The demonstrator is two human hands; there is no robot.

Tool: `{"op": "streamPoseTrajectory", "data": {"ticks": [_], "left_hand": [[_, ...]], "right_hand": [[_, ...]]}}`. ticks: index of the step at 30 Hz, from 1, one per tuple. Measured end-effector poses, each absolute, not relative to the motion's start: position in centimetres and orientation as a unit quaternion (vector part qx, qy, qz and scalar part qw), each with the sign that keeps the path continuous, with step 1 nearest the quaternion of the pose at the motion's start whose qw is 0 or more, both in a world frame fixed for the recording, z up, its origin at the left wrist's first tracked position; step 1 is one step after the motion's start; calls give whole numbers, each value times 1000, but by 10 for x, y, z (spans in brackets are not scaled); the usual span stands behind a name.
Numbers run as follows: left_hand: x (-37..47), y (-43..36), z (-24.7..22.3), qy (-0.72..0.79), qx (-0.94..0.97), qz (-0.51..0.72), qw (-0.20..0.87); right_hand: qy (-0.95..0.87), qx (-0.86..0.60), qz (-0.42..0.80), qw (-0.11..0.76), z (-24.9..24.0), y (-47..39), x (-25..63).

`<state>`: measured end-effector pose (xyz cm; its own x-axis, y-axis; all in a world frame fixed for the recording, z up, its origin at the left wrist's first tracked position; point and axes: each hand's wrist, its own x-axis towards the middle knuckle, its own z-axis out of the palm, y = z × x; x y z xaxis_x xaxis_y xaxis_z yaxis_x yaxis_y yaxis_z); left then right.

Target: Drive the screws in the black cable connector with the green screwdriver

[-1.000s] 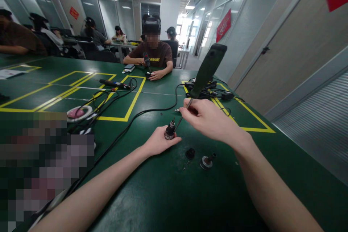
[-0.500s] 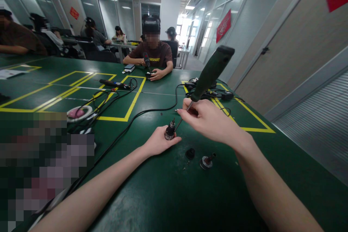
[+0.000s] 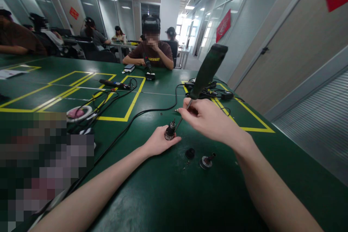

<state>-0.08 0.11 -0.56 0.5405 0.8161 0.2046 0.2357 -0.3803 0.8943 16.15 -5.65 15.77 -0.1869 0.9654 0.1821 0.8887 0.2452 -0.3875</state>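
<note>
My left hand point(image 3: 158, 141) is closed around a small black and metal cylindrical part point(image 3: 170, 131), which stands upright with a thin tip on top. In my right hand point(image 3: 203, 117) is a screwdriver point(image 3: 208, 70), its dark green handle tilted up to the right and its thin shaft pinched between my fingers. The shaft's lower end reaches the side of the cylindrical part; the exact contact is too small to make out. On the table nearby lie a black ring-shaped piece point(image 3: 190, 153) and a round metal piece with a short stem point(image 3: 206, 161).
Black cables point(image 3: 141, 111) run over the green table point(image 3: 130, 195). A pen-shaped tool point(image 3: 114, 83) and a white tape roll point(image 3: 79, 113) lie left; power adapters point(image 3: 227, 95) lie at right. Across the table, a co-worker point(image 3: 150, 52) sits with a power tool.
The screwdriver handle has swung slightly left, while its lower end stays beside the cylindrical part. My left hand has not visibly moved. The co-worker across has raised one hand toward the face.
</note>
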Motion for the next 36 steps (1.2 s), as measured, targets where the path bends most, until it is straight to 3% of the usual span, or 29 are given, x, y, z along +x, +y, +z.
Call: {"op": "streamPoseTrajectory", "data": {"ticks": [10,36], "left_hand": [[-2,1,-3,342,779,338,401],[-1,0,-3,347,766,330,429]], "right_hand": [[-776,-587,87,215,157,-57,162],[-760,-609,59,219,156,-55,162]]}}
